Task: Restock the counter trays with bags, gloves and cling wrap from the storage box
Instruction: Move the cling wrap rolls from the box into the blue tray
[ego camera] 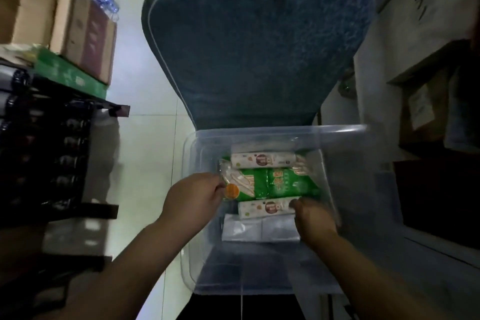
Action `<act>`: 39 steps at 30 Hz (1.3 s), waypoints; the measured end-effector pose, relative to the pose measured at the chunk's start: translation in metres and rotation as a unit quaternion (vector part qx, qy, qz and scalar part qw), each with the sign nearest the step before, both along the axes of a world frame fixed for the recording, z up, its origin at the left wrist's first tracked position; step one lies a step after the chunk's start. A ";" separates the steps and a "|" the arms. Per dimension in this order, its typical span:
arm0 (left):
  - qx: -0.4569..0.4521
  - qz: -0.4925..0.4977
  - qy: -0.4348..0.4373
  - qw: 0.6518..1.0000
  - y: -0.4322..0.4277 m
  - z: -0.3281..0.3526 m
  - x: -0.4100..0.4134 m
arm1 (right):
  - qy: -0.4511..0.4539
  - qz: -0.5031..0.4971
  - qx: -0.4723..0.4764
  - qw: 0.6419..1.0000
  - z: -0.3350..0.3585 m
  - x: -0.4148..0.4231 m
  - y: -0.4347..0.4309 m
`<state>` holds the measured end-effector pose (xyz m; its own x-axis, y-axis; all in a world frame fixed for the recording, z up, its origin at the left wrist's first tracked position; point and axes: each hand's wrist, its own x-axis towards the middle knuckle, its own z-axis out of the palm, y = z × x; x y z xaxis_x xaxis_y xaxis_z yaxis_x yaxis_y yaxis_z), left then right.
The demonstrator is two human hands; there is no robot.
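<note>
Inside the clear box, lower centre | left hand pinches the green pack by its left edge | right hand curled at the white roll, right end (blurred, can't tell if it grips)

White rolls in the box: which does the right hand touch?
The nearer roll, camera-side of the green packs; right hand at its end. The farther roll lies untouched.
</note>
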<state>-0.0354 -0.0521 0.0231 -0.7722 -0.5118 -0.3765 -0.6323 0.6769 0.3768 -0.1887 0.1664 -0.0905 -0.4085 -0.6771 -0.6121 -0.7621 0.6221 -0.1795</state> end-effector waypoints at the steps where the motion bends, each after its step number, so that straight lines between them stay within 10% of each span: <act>1: -0.002 0.006 -0.003 1.000 0.001 -0.009 -0.004 | -0.002 0.003 0.014 1.000 -0.014 -0.004 -0.003; 23: 0.050 -0.026 -0.085 0.995 0.026 -0.049 -0.020 | -0.059 0.064 0.077 0.993 -0.033 -0.036 -0.005; 33: -0.065 -0.104 -0.136 0.983 0.016 -0.020 -0.033 | -0.213 -0.039 -0.131 0.967 0.041 -0.035 -0.043; 39: -0.094 -0.059 -0.105 0.988 -0.001 -0.009 -0.024 | -0.137 -0.049 -0.171 0.975 0.022 -0.046 -0.062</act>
<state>-0.0595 -0.0532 0.0145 -0.7457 -0.4994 -0.4410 -0.5957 0.7962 0.1056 -0.2347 0.1040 -0.0688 -0.3337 -0.8267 -0.4530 -0.5971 0.5572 -0.5771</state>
